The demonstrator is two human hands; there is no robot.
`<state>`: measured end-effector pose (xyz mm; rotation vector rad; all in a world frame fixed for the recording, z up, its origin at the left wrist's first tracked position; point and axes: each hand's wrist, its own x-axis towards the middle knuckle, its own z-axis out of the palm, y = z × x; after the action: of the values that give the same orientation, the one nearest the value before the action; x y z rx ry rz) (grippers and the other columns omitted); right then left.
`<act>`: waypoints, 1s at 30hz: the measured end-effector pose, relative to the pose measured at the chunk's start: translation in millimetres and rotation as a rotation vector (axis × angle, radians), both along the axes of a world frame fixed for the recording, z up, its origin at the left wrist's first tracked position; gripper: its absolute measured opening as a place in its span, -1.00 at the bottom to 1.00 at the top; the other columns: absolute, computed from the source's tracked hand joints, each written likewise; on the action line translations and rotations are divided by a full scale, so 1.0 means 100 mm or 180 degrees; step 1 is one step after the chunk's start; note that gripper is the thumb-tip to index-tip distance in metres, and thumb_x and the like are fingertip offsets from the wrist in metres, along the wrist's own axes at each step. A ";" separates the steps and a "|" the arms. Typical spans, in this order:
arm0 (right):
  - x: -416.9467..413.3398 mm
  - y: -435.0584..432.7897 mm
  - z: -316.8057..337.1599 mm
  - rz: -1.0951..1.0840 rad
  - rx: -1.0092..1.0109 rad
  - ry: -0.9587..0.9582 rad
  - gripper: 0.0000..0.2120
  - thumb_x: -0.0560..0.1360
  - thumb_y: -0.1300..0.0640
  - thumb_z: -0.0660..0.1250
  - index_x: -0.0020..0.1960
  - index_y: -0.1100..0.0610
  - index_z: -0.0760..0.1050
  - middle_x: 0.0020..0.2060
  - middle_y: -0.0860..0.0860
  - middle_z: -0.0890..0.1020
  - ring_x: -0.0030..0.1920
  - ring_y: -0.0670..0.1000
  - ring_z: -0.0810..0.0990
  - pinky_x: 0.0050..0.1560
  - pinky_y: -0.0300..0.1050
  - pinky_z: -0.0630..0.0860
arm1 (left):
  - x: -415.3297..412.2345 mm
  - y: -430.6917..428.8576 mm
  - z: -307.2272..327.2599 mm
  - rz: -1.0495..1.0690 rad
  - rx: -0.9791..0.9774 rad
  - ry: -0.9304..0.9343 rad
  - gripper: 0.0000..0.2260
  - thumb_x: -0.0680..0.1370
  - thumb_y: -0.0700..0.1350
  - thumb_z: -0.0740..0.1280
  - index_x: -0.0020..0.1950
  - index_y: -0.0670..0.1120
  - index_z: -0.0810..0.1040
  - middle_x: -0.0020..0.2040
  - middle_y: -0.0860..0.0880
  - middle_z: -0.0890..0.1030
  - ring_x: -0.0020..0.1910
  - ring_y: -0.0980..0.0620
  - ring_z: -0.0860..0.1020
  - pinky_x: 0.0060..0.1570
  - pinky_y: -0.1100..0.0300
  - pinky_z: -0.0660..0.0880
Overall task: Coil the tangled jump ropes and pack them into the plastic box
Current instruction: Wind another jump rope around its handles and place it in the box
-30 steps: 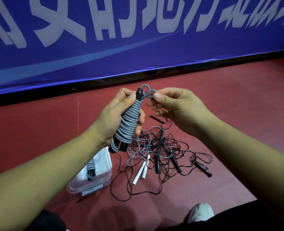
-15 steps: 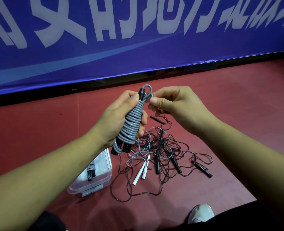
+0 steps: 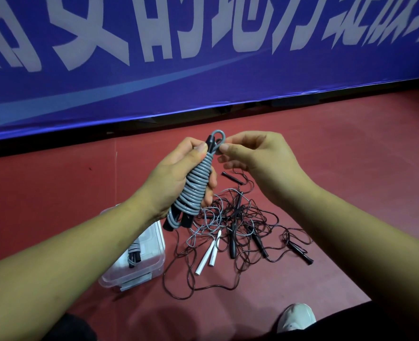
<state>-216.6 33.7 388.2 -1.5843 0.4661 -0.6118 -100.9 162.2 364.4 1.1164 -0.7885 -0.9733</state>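
My left hand (image 3: 176,175) grips a grey jump rope (image 3: 196,185) wound tightly around its black handles, held upright above the floor. A small loop of grey cord sticks up at the top, and my right hand (image 3: 255,163) pinches that loop end between thumb and fingers. Below lies a tangled pile of jump ropes (image 3: 238,222) with thin dark and grey cords, black handles and two white handles (image 3: 209,254). The clear plastic box (image 3: 151,267) sits on the floor at lower left, partly behind my left forearm, with one coiled grey rope (image 3: 134,252) inside.
The red floor (image 3: 351,156) stretches to a blue banner wall (image 3: 203,57) with white lettering at the back. A white shoe (image 3: 297,316) shows at the bottom edge, right of centre, near dark trouser fabric.
The grey loop at the top of the bundle has shrunk as my right hand drew the cord end in closer. Both hands drifted slightly; the pile and box stayed put.
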 end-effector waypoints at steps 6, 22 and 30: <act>0.01 0.05 0.01 -0.0325 -0.0515 0.0121 -0.90 0.50 0.21 0.46 -0.09 0.25 0.68 -0.35 0.05 0.68 -0.34 -0.11 0.61 -0.21 -0.16 0.59 | 0.01 0.00 0.02 -0.0010 0.0170 -0.0214 -0.79 0.59 0.02 0.21 0.07 -0.10 0.34 -0.31 -0.24 0.55 -0.50 -0.12 0.52 -0.48 0.15 0.49; 0.10 0.12 0.09 0.0397 0.1864 -0.0272 -0.76 0.60 0.35 0.14 -0.08 0.19 0.56 -0.24 0.03 0.61 -0.30 -0.07 0.53 -0.21 -0.19 0.42 | -0.03 0.01 0.06 -0.0099 0.0009 0.0462 -0.72 0.56 0.01 0.23 0.17 -0.13 0.39 -0.32 -0.24 0.55 -0.53 -0.10 0.52 -0.53 0.20 0.48; 0.13 0.11 0.12 0.0171 0.1627 -0.0380 -0.85 0.56 0.43 0.23 0.04 0.23 0.45 -0.28 0.11 0.65 -0.31 0.02 0.60 -0.30 -0.20 0.55 | 0.01 0.01 0.03 0.0057 -0.0034 0.0099 -0.83 0.58 0.01 0.22 0.01 -0.09 0.37 -0.33 -0.24 0.55 -0.52 -0.11 0.53 -0.52 0.18 0.48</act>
<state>-203.6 44.8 399.7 -1.0658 0.4463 -0.4940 -99.6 163.4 367.3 1.0951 -0.7567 -0.9683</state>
